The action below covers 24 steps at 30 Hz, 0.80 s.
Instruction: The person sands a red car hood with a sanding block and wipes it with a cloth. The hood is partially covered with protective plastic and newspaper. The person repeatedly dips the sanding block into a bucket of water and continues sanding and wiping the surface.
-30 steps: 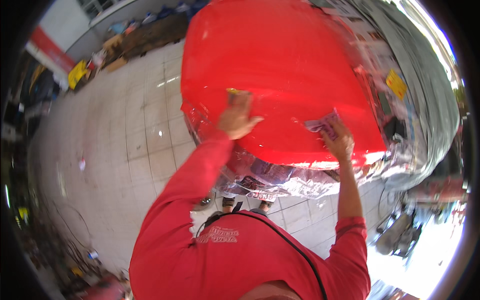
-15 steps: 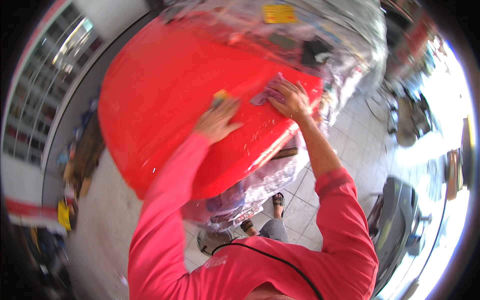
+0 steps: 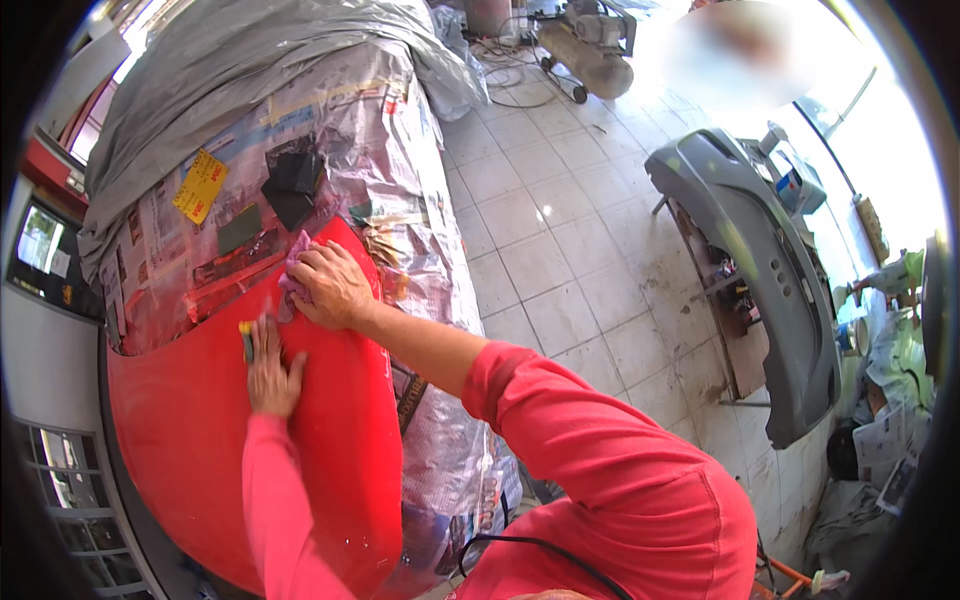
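A glossy red car hood (image 3: 185, 420) lies under both my hands. My left hand (image 3: 272, 380) is laid on it with fingers stretched forward, pressing a small yellow and green sponge (image 3: 246, 342) that is mostly hidden beneath the fingers. Ahead and to the right, near the hood's far corner, my right hand (image 3: 335, 287) is closed on a crumpled purple cloth (image 3: 293, 275) that touches the red surface. Small light specks show on the hood's right side.
Newspaper masking (image 3: 350, 110) and a grey cover (image 3: 250, 40) surround the hood. Abrasive sheets in yellow (image 3: 200, 187) and black (image 3: 293, 180) lie beyond it. A grey bumper (image 3: 760, 280) rests on a stand at right; an air compressor (image 3: 590, 50) stands farther off on the tiled floor.
My view has swung to the right, bringing the bumper and compressor into sight. Both hands stay on the hood with the sponge and cloth; the right hand is now nearer the far corner.
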Available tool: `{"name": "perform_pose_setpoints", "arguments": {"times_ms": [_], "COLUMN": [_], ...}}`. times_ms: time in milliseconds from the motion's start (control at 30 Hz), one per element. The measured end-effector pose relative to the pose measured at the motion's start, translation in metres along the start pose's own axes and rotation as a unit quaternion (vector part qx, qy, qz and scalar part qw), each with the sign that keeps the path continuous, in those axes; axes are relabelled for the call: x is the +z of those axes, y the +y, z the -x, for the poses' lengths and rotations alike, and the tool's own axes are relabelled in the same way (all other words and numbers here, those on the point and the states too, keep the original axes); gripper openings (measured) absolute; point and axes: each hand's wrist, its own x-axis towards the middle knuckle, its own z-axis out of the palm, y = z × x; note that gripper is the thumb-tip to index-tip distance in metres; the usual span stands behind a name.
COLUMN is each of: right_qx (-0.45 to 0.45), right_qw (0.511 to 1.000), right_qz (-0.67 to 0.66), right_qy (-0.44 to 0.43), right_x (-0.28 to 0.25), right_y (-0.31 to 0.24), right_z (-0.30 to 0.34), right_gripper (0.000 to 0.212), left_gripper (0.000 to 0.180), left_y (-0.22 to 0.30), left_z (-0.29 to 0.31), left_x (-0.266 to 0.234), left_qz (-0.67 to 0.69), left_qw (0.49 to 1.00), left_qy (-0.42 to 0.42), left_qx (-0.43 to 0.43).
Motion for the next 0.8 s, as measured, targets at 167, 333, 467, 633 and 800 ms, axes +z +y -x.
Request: {"name": "perform_pose_setpoints", "arguments": {"times_ms": [167, 333, 467, 633, 800], "right_qx": [-0.033, 0.022, -0.008, 0.029, 0.014], "right_qw": [0.999, 0.999, 0.996, 0.999, 0.999], "right_qz": [0.012, 0.012, 0.012, -0.041, 0.003], "right_qy": [-0.04, 0.028, 0.086, 0.023, 0.048], "right_x": [-0.026, -0.016, -0.016, -0.001, -0.007], "right_y": [0.038, 0.038, 0.042, 0.034, 0.046], "right_z": [-0.025, -0.02, -0.02, -0.022, -0.022], "right_gripper": [0.028, 0.029, 0.03, 0.03, 0.03], "left_gripper": [0.08, 0.087, 0.088, 0.082, 0.081], "left_y": [0.018, 0.022, 0.024, 0.013, 0.032], "left_z": [0.097, 0.272, 0.119, -0.028, 0.139], "left_x": [-0.015, -0.03, -0.031, -0.001, -0.017], "left_qz": [0.015, 0.027, -0.013, -0.047, 0.055], "left_qw": [0.999, 0.997, 0.999, 0.998, 0.998], "left_qy": [-0.031, -0.045, -0.043, -0.036, -0.025], "left_qx": [0.011, -0.064, -0.006, -0.031, -0.036]}}
